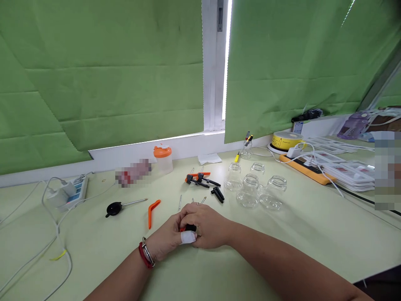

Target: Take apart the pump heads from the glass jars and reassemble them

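My left hand point(167, 239), with white tape round its thumb, and my right hand point(208, 225) meet over the table. Both are closed around a small black and orange part point(190, 228), mostly hidden by the fingers. Just beyond them lie thin metal rods point(180, 202). An orange angled piece point(151, 213) rests to the left, near a black round piece with a metal rod point(114, 208). Farther back are black and orange assemblies point(200, 179) and black clips point(218, 194). Several clear glass jars point(248, 192) stand at the right.
An orange-lidded cup point(163, 161) stands by the wall. White cables and a power strip point(75, 194) occupy the left. At the right are an orange power strip point(308, 169), a yellow round tin point(286, 141) and stacked white trays point(347, 171).
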`<move>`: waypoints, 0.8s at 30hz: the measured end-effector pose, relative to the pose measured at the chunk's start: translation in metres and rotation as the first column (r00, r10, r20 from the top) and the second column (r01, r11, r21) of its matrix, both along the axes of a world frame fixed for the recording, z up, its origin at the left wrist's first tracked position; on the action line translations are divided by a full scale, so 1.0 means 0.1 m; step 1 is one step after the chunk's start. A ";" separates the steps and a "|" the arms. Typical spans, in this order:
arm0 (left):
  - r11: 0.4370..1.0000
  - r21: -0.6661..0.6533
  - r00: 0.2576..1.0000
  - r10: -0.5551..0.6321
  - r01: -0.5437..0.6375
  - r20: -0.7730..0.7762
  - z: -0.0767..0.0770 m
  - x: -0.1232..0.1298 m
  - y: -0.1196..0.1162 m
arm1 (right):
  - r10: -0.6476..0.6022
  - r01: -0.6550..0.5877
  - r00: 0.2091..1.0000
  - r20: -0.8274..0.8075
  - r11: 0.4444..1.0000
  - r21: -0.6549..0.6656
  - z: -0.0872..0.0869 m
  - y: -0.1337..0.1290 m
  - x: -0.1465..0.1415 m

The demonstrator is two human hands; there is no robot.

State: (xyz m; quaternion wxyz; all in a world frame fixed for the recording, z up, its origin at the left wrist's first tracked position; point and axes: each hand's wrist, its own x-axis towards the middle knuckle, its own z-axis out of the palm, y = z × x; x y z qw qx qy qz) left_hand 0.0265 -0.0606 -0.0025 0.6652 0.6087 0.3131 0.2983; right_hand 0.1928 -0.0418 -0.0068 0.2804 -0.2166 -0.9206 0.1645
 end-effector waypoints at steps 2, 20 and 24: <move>1.000 -0.018 0.999 0.007 -0.008 -0.054 0.00 0.01 0.00 | 0.020 -0.020 1.000 0.013 1.000 -0.013 -0.01 0.01 0.00; 0.948 0.036 0.916 0.316 -0.317 -0.246 -0.07 -0.05 0.08 | -0.783 0.825 0.540 0.310 0.564 -0.013 -0.20 0.71 0.56; 0.936 0.009 0.921 0.349 -0.352 -0.175 -0.09 -0.05 0.09 | -0.777 0.828 0.522 0.351 0.560 0.008 -0.24 0.70 0.52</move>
